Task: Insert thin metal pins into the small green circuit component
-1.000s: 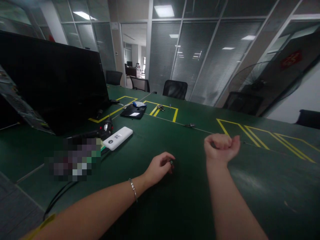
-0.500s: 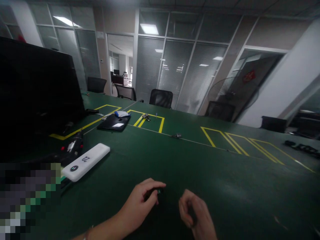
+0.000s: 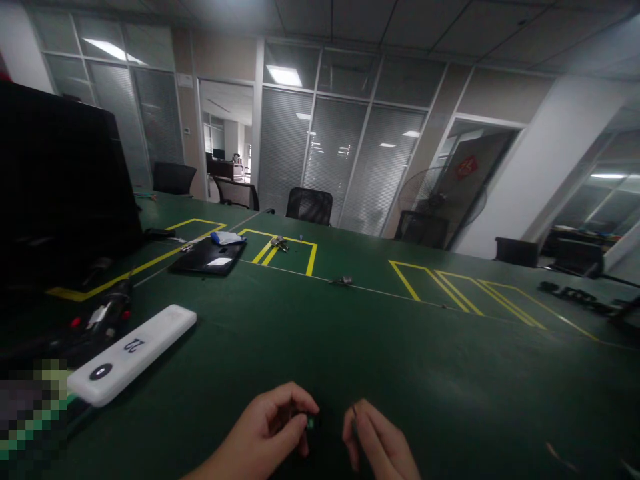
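My left hand [image 3: 273,430] is curled just above the green tabletop [image 3: 280,340]. Thumb and fingers close round a small dark piece with a green part [image 3: 311,423], mostly hidden by the fingers; its kind cannot be made out. A short gap to the right, my right hand [image 3: 376,441] has its thumb and fingertips pressed together. A thin dark edge shows at those fingertips, too small to name. The two hands face each other without touching.
To the left lie a white power bank [image 3: 145,347] marked 22 and a black tool with red parts [image 3: 103,317]. A large dark screen [image 3: 65,187] stands behind them. Farther off are a black tablet-like slab [image 3: 203,261], small metal parts [image 3: 280,244] and yellow tape outlines [image 3: 313,260].
The view has tilted up and swung slightly, so the table items sit farther left and lower. My right hand has closed into a pinch; my left still grips the small dark piece.
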{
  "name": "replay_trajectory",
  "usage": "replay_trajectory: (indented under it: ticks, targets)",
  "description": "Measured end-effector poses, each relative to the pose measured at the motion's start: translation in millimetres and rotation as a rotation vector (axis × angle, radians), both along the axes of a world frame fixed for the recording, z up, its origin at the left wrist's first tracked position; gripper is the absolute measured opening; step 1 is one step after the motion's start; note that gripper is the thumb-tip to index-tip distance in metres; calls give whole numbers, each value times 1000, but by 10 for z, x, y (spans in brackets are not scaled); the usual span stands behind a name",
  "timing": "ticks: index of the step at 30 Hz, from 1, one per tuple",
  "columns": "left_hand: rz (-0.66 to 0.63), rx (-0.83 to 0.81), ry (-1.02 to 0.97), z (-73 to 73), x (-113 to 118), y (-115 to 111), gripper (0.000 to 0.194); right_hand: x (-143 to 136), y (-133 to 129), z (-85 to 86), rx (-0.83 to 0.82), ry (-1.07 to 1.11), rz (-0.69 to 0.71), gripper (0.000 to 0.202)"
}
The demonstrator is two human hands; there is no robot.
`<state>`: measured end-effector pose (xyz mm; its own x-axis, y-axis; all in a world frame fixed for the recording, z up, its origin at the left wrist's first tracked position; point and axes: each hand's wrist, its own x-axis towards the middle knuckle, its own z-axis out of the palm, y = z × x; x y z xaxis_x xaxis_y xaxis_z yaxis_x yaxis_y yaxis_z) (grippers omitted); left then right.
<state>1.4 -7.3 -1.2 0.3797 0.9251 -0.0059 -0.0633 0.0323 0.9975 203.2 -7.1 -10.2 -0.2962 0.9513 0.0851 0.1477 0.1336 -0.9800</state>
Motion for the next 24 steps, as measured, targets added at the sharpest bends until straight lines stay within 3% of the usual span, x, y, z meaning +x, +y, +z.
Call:
replay_trajectory:
  ticks: [4, 8, 14, 19, 24]
  targets:
    - [-1, 3, -13, 45, 3, -23, 29, 32, -3, 2, 25, -42, 128, 51]
    - [-6, 33, -36, 37, -2, -29, 30, 23, -45, 0, 66, -105, 153, 49]
    - [2, 58, -53, 17, -31, -23, 26, -14, -111, 56, 304, -288, 90, 44]
    - [9, 125, -22, -40, -58, -3, 27, -22, -119, 68, 345, -305, 49, 40]
    - [29, 57, 40, -63, -58, -17, 27, -17, -105, 52, 359, -307, 25, 38]
